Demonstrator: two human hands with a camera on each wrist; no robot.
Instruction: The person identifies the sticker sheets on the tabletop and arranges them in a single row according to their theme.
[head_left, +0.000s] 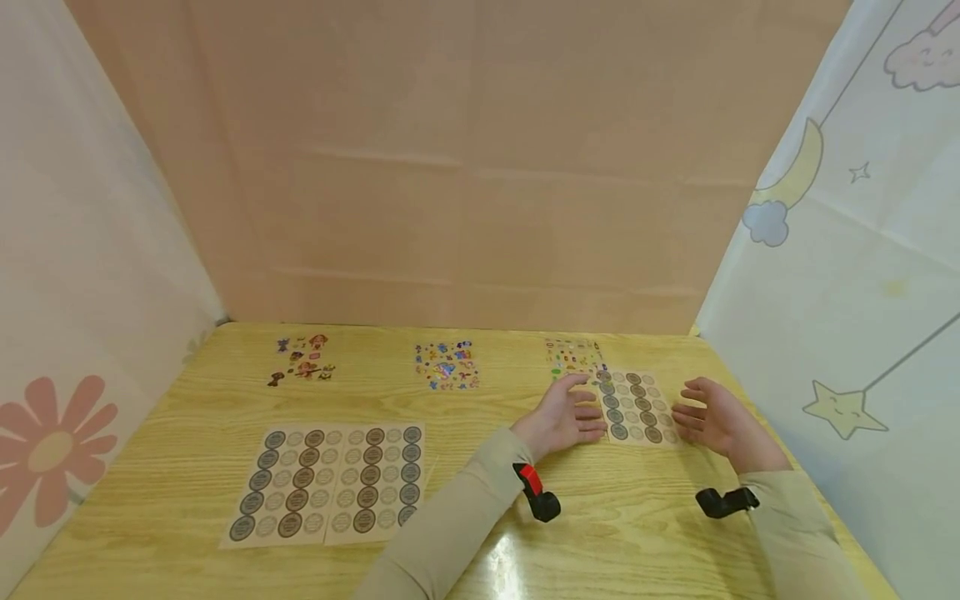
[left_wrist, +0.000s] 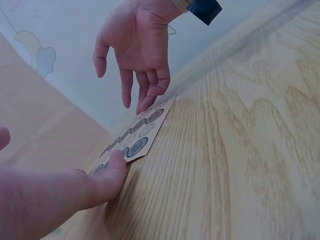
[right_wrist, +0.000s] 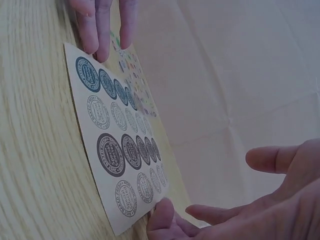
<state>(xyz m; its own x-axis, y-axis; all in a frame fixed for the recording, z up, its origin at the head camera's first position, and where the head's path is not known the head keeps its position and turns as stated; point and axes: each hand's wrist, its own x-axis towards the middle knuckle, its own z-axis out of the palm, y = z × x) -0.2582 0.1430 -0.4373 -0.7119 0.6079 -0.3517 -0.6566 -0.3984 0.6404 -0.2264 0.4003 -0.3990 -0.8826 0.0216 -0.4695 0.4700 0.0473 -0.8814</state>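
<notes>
A sheet of round stickers [head_left: 637, 407], printed in dark and pale columns, lies on the wooden table at the right. My left hand [head_left: 564, 417] is at its left edge, fingers extended toward the sheet. By the opposite edge is my right hand [head_left: 716, 421], fingers loosely bent and thumb apart. In the right wrist view the right fingertips [right_wrist: 162, 217] are at the edge of the sheet [right_wrist: 117, 145]; whether they touch it I cannot tell. Neither hand visibly grips the sheet, and its near corner seems slightly raised in the left wrist view.
Two similar round-sticker sheets [head_left: 288, 492] lie side by side at the front left. Along the back are clear sheets of small colourful stickers: left [head_left: 306, 367], middle [head_left: 446, 368] and right [head_left: 573, 354], the last partly behind the left hand. Fabric walls [head_left: 465, 208] enclose the table.
</notes>
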